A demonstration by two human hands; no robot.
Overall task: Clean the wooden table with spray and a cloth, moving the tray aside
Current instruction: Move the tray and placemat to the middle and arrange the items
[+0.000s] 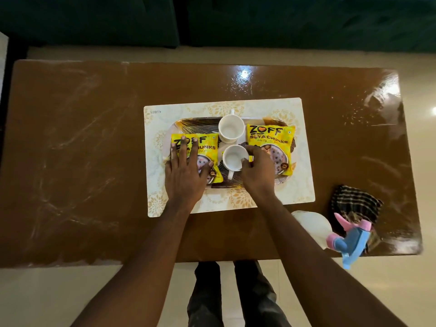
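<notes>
While the tray [203, 122] sits on a placemat [304, 161] at the centre of the wooden table [82, 138], the left hand [186, 171] lies flat, fingers spread, on a yellow packet [205, 147]. Right hand [256, 171] pinches the near cup [232, 158]. Cloth [354, 204] and spray bottle [313, 226] lie at four o'clock.

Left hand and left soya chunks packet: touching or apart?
Touching. The head view shows the left hand lying flat on the left soya chunks packet, fingers spread across its print.
</notes>
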